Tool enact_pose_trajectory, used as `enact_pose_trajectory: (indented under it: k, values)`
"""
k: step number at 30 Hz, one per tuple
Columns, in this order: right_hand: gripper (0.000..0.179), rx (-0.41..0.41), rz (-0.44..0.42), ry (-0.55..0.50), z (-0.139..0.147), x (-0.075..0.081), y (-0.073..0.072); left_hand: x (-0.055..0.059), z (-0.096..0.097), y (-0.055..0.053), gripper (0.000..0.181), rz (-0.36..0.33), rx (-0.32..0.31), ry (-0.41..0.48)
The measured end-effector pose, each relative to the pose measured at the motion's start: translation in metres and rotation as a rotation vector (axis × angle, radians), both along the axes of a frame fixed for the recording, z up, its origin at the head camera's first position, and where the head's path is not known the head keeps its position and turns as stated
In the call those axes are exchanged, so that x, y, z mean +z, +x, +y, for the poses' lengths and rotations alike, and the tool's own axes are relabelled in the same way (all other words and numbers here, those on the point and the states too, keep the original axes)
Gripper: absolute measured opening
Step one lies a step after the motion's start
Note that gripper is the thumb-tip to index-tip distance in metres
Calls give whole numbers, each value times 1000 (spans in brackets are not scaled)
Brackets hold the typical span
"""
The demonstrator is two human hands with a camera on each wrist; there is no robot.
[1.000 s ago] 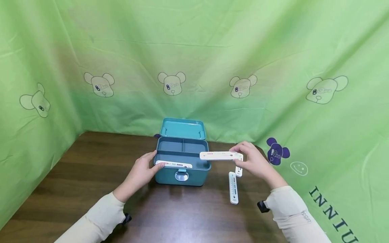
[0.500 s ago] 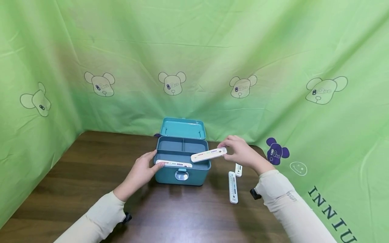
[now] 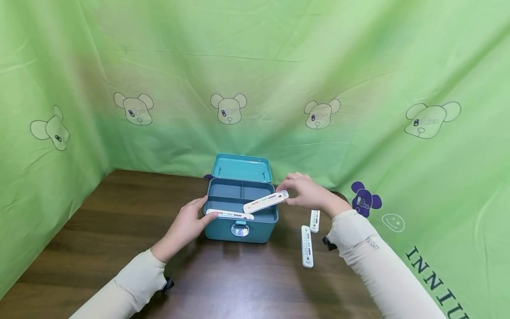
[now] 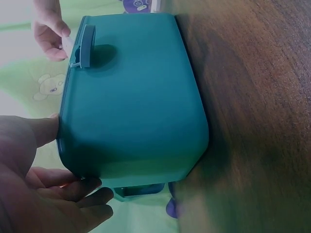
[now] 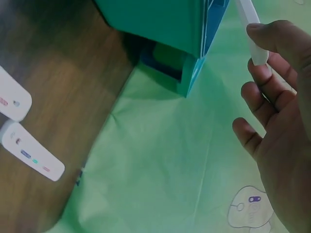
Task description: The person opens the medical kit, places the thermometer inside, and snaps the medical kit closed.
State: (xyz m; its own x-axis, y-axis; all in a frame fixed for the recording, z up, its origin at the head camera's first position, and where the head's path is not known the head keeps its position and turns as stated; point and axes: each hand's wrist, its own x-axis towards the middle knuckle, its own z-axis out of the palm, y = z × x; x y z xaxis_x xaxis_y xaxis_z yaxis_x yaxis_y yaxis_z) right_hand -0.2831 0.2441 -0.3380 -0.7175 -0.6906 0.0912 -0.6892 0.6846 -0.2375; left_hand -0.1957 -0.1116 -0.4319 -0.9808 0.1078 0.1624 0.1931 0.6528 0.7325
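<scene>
A teal storage box (image 3: 219, 231) stands with its lid (image 3: 241, 169) raised at the back; in the left wrist view its front wall (image 4: 136, 92) fills the middle. My left hand (image 3: 186, 225) grips its left front corner, thumb at the front rim and fingers along the side. Between thumb and fingers, my right hand (image 3: 308, 193) pinches one end of a white thermometer (image 3: 264, 203). That strip slants over the front compartment, its free left end lower. Another white thermometer (image 3: 231, 214) lies along the inside of the front wall, beside my left thumb.
Two more white thermometers lie on the brown table (image 3: 131, 221) right of the box, one nearer (image 3: 307, 247) and one farther (image 3: 314, 221), partly covered by my right wrist. Dividers split the box's rear into two compartments. A green curtain (image 3: 271, 57) hangs behind and on both sides.
My right hand has moved left, bringing its thermometer from beside the box to over the front compartment and tilting its left end down. My left hand has stayed on the corner.
</scene>
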Motion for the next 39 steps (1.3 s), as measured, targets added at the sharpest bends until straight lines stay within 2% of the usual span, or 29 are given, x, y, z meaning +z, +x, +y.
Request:
enact_pose_trajectory:
  k: [9,16,23,31,39]
  values:
    - [33,56,8,94,-11,19,-4,1,0,0,73,0,-1,-3]
    - [36,119,2,143,-27,25,-11,2,0,-2,74,-21,16,7]
    - [34,150,5,185,-38,24,-18,1,0,-3,74,-32,14,2]
    - [34,176,-7,209,-46,21,-19,1,0,-3,75,-30,9,-7]
    - [33,188,-16,217,-53,13,-24,1,0,-3,74,-33,7,1]
